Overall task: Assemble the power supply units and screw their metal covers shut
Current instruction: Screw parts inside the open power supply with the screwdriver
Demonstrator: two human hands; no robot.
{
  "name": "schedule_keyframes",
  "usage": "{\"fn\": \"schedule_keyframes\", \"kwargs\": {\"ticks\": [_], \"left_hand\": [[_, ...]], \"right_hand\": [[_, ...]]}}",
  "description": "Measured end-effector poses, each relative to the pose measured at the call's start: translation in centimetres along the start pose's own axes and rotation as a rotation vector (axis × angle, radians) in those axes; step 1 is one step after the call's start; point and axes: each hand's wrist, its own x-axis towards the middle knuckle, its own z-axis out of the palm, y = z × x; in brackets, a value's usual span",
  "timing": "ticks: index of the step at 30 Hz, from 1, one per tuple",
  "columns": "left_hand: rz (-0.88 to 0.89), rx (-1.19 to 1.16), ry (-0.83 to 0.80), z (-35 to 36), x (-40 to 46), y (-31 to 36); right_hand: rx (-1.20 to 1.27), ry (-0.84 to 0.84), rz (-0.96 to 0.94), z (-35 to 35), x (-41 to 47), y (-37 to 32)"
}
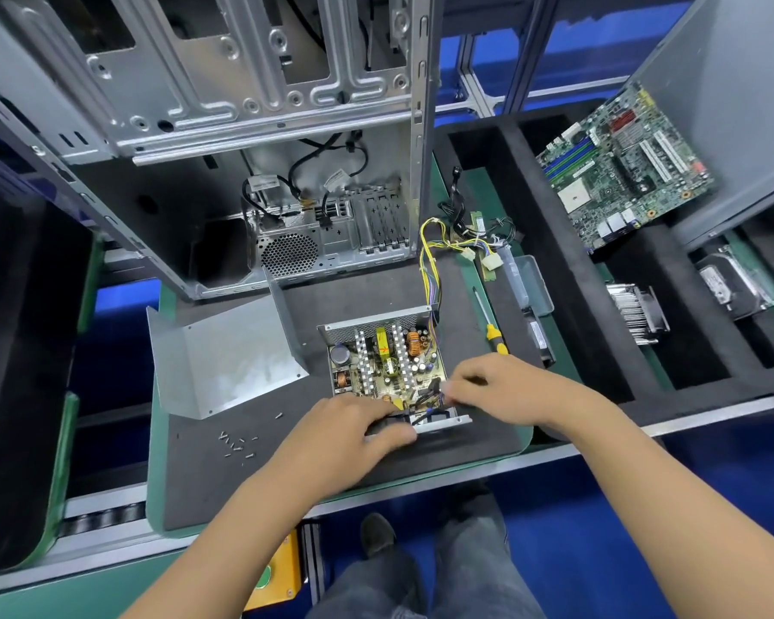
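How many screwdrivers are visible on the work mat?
1. The yellow-handled screwdriver lies on the black mat, right of the open power supply unit and just beyond the right hand. Others may be hidden behind the computer case.

Bright, even overhead light with soft, short shadows. Mild glare on the cover (224,355). Strong wide-angle bending at the edges. Slight motion blur on both hands; centre otherwise sharp.

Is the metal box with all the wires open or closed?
Open. The box shows its circuit board, and its cover lies beside it on the mat.
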Motion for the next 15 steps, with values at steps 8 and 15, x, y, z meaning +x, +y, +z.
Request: {"fn": "schedule_keyframes", "kwargs": {"ticks": [8,15], "left_hand": [[0.081,0.167,0.095,0.9,-0.5,-0.1],[0.091,0.246,0.094,0.6,-0.7,-0.6]], "right_hand": [[0.180,-0.120,0.140,1.4,1.6,-0.4],[0.213,-0.139,0.166,1.0,2.5,-0.5]]}}
